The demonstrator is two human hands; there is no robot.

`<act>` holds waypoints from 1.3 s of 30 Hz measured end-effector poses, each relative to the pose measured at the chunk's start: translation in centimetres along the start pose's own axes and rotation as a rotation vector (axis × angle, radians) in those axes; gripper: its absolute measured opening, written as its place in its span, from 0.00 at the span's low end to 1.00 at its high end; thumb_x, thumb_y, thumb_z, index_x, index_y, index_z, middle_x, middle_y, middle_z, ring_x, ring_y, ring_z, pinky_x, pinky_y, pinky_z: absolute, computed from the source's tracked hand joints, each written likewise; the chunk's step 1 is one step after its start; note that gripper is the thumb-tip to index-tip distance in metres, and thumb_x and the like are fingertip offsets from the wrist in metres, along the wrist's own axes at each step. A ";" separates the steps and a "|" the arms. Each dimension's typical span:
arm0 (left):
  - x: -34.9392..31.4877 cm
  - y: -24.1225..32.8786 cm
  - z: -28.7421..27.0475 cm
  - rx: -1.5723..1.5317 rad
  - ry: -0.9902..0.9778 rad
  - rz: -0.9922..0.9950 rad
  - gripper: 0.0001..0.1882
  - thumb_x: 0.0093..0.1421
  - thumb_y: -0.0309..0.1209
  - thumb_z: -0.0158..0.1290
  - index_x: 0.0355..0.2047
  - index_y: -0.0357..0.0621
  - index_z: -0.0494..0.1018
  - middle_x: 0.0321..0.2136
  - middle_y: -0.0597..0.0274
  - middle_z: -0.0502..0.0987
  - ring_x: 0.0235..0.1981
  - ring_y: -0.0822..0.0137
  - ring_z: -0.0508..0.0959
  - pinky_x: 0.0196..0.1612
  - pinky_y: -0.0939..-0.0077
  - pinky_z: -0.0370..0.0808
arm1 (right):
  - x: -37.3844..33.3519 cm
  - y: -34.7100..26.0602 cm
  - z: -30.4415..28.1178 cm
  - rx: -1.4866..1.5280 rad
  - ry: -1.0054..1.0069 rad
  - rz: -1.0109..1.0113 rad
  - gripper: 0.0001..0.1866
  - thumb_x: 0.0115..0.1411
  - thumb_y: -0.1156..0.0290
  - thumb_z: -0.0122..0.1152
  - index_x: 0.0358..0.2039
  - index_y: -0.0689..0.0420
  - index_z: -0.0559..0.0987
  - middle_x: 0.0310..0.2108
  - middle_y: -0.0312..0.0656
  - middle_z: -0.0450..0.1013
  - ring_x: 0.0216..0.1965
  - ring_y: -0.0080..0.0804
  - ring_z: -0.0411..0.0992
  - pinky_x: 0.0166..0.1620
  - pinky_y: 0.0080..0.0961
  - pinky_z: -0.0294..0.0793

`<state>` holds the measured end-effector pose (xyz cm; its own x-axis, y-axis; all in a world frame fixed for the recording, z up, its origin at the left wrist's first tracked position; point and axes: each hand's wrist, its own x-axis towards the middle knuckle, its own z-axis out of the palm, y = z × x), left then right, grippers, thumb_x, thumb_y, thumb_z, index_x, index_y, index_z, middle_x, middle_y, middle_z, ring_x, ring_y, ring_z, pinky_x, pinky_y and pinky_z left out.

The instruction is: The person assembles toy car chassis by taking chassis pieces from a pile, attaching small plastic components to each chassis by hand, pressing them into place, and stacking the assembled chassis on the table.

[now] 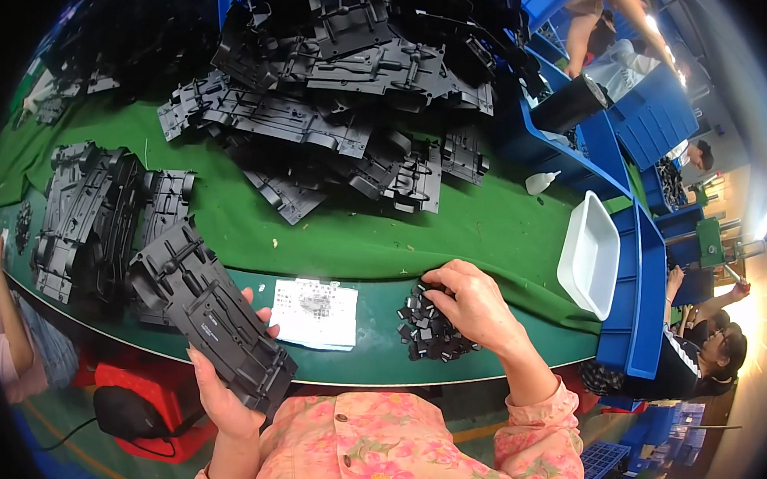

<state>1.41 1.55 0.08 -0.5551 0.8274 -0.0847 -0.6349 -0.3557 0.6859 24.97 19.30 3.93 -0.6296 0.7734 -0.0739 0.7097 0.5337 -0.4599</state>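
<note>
Left hand (231,406) is gripping a black plastic toy-car chassis (220,322) at 8 o'clock, thumb and fingers clasping opposite edges, part tilting. Right hand (478,308) is touching a pile of small black parts (437,338) at 5; fingers are curling down, can't tell if they're pinching one. Sheet of paper (334,324) is lying at 7, between both. White tray (590,252) is sitting at 3, chassis heap (294,120) at 11.
</note>
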 end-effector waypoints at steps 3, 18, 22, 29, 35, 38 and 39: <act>0.0 -0.1 -0.1 0.008 -0.001 -0.010 0.34 0.64 0.54 0.34 0.62 0.44 0.47 0.58 0.42 0.58 0.52 0.53 0.69 0.52 0.59 0.69 | 0.1 -0.1 0.0 -0.046 -0.005 -0.018 0.11 0.51 0.75 0.61 0.36 0.62 0.78 0.32 0.46 0.72 0.37 0.44 0.72 0.40 0.32 0.71; -0.2 -0.2 -0.8 0.016 -0.078 -0.039 0.35 0.65 0.53 0.31 0.63 0.41 0.49 0.60 0.47 0.56 0.54 0.55 0.67 0.54 0.60 0.68 | 0.8 0.0 0.2 -0.115 -0.025 -0.084 0.10 0.51 0.73 0.59 0.34 0.62 0.77 0.34 0.49 0.72 0.39 0.49 0.71 0.42 0.38 0.71; -0.3 -0.2 -1.0 0.011 -0.070 -0.045 0.34 0.66 0.53 0.31 0.63 0.41 0.49 0.60 0.47 0.57 0.54 0.55 0.67 0.54 0.60 0.68 | 0.9 0.6 0.9 -0.125 0.069 -0.126 0.09 0.51 0.74 0.57 0.34 0.63 0.78 0.30 0.49 0.72 0.34 0.47 0.72 0.41 0.37 0.72; -0.3 0.2 -1.1 -0.021 -0.048 -0.048 0.34 0.66 0.53 0.31 0.63 0.42 0.49 0.60 0.47 0.57 0.54 0.55 0.67 0.53 0.59 0.69 | 0.4 0.4 0.2 0.740 -0.060 0.350 0.09 0.56 0.73 0.59 0.34 0.65 0.78 0.27 0.37 0.74 0.24 0.22 0.70 0.29 0.19 0.71; -0.2 0.3 -0.7 -0.100 0.017 -0.085 0.34 0.65 0.54 0.32 0.62 0.42 0.49 0.58 0.46 0.59 0.52 0.55 0.68 0.52 0.60 0.69 | 0.8 -1.2 0.0 0.982 -0.160 0.453 0.07 0.56 0.74 0.60 0.35 0.63 0.77 0.25 0.37 0.75 0.23 0.17 0.70 0.26 0.13 0.70; -0.2 0.4 -0.6 -0.108 0.055 -0.084 0.34 0.65 0.53 0.34 0.62 0.43 0.49 0.58 0.44 0.59 0.51 0.55 0.69 0.51 0.62 0.69 | 0.9 -1.8 0.3 1.056 -0.203 0.444 0.06 0.56 0.76 0.60 0.34 0.64 0.77 0.25 0.39 0.76 0.23 0.19 0.72 0.25 0.13 0.71; -0.2 0.5 -0.6 -0.107 0.057 -0.083 0.33 0.65 0.53 0.35 0.62 0.43 0.49 0.58 0.44 0.59 0.51 0.55 0.70 0.51 0.62 0.69 | 0.9 -1.9 0.3 1.116 -0.226 0.431 0.06 0.56 0.77 0.59 0.34 0.65 0.76 0.26 0.41 0.76 0.23 0.21 0.73 0.25 0.14 0.72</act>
<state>0.86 0.94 -0.01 -0.5256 0.8313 -0.1808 -0.7320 -0.3336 0.5940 22.93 18.88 4.44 -0.5295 0.6783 -0.5094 0.2819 -0.4257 -0.8598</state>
